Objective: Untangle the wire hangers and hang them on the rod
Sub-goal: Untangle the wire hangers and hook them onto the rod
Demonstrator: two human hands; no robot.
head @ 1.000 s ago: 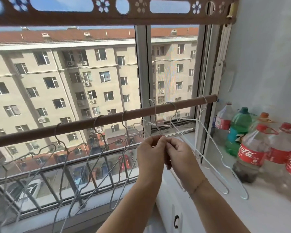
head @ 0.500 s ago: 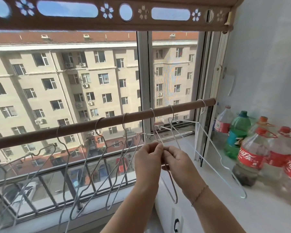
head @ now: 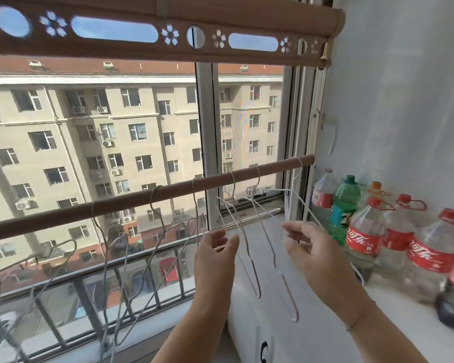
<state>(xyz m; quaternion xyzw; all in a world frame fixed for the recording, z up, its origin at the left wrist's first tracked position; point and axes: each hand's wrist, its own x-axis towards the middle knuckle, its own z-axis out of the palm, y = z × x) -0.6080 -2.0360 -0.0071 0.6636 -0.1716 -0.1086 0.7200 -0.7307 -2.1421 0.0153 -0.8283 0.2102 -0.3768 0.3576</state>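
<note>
Your left hand (head: 215, 258) has loose, parted fingers, two wire hangers (head: 247, 244) hang just right of it, and whether your right hand (head: 309, 250) pinches a wire I cannot tell.

Thin bare metal wire hangers (head: 249, 247); matt brown rod (head: 147, 200); clear glossy plastic bottles (head: 364, 239) at 3 o'clock; smooth white sill (head: 393, 331).

home balcony | drying rod (head: 147, 203) | window (head: 207, 142) | stored bottles (head: 364, 231)
</note>
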